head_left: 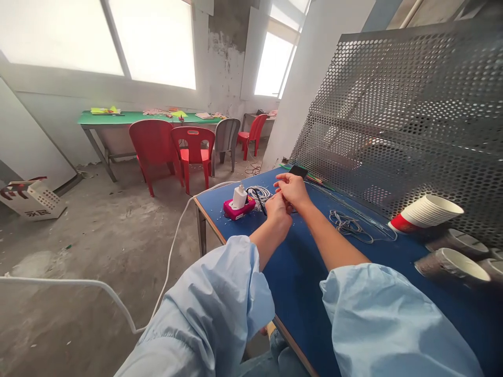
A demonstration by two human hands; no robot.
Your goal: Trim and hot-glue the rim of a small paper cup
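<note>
My left hand [278, 210] and my right hand [291, 189] meet over the blue table [302, 272], fingers pinched together on something thin that I cannot make out. A black cable [259, 199] runs from them toward a pink power strip [239, 208] with a white charger [239, 197] plugged in. A heap of pale wire pieces [262, 192] lies just behind the hands. A tangle of grey wire [348, 225] lies to the right of my right forearm.
A perforated metal panel [408, 115] leans along the table's right side. Stacked paper cups [426, 212] lie on their sides near it. A black phone [297, 170] lies at the far end. Red chairs [173, 149] and a green table [129, 118] stand across the concrete floor.
</note>
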